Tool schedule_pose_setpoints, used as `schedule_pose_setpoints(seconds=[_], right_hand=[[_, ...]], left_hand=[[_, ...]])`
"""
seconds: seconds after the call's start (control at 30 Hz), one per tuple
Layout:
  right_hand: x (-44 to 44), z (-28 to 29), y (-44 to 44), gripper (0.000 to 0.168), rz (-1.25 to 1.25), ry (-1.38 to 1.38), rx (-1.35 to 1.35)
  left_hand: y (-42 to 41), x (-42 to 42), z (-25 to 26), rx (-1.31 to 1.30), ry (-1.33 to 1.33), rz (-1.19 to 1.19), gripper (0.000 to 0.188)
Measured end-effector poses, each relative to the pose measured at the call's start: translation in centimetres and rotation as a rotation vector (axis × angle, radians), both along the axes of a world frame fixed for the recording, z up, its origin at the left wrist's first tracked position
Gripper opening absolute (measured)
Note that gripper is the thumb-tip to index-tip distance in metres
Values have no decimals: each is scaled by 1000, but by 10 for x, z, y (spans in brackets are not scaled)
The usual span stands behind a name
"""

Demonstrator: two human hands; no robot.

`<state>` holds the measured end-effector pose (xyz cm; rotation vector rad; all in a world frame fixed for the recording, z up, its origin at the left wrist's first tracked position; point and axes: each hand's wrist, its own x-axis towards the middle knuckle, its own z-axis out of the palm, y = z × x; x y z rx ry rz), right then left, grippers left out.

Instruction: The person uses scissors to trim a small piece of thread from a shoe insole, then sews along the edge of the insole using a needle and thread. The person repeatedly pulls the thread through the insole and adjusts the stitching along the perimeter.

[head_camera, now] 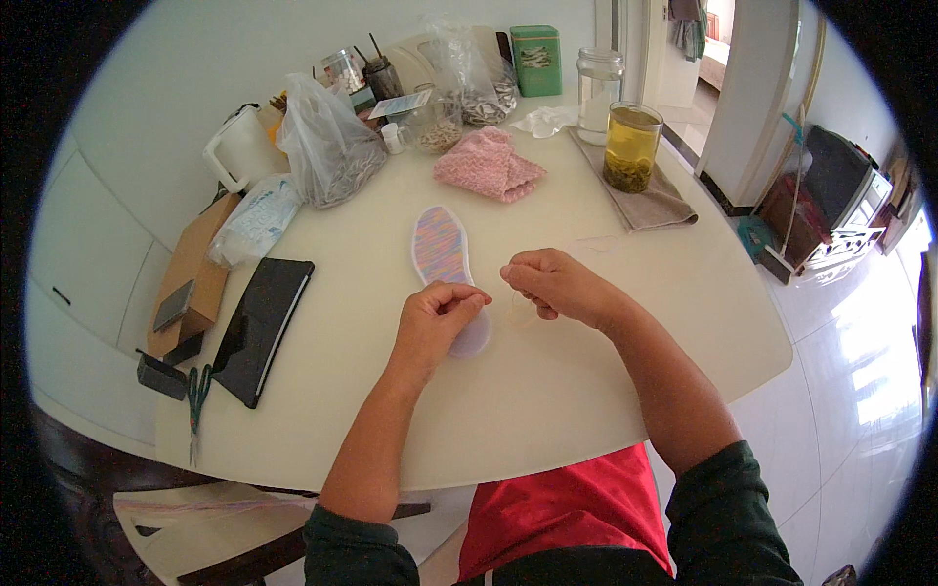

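Observation:
A shoe insole [440, 245], its front part covered in pink, blue and orange streaks and its heel plain pale lilac, lies on the cream table [586, 395]. My left hand [440, 319] is over the insole's middle, with thumb and index finger pinched together; whatever is between them is too small to tell. To the right of the insole, my right hand [551, 284] is raised with its fingers curled in. A thin pale yellow thread [519, 311] hangs in a loop below its fingers. Whether it holds a needle cannot be seen. Another fine pinkish thread [593, 240] lies farther back.
Green-handled scissors [198, 399] and a black case [265, 329] lie at the left. A pink towel [491, 165], stuffed plastic bags [330, 146] and a green tin [536, 62] stand farther back. A glass of tea [632, 146] rests on a folded brown cloth [670, 201].

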<state>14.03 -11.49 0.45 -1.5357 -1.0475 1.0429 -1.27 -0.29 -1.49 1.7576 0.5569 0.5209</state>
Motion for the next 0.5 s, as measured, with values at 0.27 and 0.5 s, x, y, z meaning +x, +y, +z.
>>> schedule_pose_setpoints(seconds=[0.27,0.5], right_hand=[[-4,-2,2,32,24,-31,2],[-3,-9,5,36,32,-101,13]], left_hand=[[1,0,-1,-127,73,64,9],[0,-1,1,-90,93,77,10]])
